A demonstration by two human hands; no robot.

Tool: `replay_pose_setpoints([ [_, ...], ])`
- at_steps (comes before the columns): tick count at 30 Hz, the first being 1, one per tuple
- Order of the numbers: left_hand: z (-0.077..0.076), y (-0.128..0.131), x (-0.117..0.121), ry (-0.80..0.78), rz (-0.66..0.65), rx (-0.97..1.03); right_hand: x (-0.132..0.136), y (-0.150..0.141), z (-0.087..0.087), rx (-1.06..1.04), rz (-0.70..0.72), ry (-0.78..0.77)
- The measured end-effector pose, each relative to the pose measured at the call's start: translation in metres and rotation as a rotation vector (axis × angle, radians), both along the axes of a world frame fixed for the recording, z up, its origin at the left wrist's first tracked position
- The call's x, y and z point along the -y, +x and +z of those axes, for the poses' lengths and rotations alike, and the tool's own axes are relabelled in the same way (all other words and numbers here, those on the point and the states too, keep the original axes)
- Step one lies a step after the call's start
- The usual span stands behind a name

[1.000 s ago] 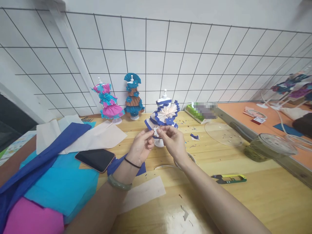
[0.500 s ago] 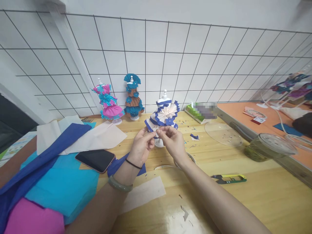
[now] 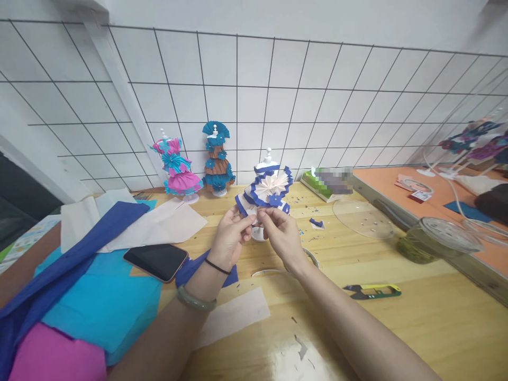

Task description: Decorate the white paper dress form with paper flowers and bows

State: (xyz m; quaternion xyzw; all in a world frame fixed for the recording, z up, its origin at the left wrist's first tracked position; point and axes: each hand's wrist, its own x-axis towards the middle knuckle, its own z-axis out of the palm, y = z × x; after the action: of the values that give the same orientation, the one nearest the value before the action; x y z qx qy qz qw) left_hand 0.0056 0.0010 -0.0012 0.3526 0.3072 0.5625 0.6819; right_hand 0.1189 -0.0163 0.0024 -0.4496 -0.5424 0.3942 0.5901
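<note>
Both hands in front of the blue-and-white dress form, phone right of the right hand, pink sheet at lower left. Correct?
Not the phone: the head view shows it left of the left hand. The rest stands: that hand and the right hand are in front of the dress form, pink sheet at lower left.

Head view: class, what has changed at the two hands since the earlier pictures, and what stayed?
The pale flower-shaped piece, its petals plain to see a second ago, is now mostly hidden between the left hand and right hand; whether it turned or was folded, I cannot tell. Nothing is visibly let go or newly taken. The blue-and-cream dress form, phone and yellow-and-green snips stay put.
</note>
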Motion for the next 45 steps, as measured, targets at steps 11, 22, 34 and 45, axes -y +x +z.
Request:
replay_pose_setpoints([
  [11, -0.002, 0.000, -0.001, 0.048, 0.028, -0.051, 0.004, 0.001, -0.003, 0.025, -0.002, 0.013],
  [22, 0.000, -0.002, -0.002, -0.006, -0.005, 0.028, 0.016, 0.019, 0.002, 0.089, 0.005, -0.005],
  [34, -0.003, 0.000, -0.002, 0.035, 0.041, -0.091, 0.020, 0.020, -0.006, 0.259, 0.000, -0.007],
  [45, -0.008, 0.003, -0.005, 0.094, 0.125, -0.168, 0.005, 0.011, -0.007, 0.258, 0.000, 0.025],
])
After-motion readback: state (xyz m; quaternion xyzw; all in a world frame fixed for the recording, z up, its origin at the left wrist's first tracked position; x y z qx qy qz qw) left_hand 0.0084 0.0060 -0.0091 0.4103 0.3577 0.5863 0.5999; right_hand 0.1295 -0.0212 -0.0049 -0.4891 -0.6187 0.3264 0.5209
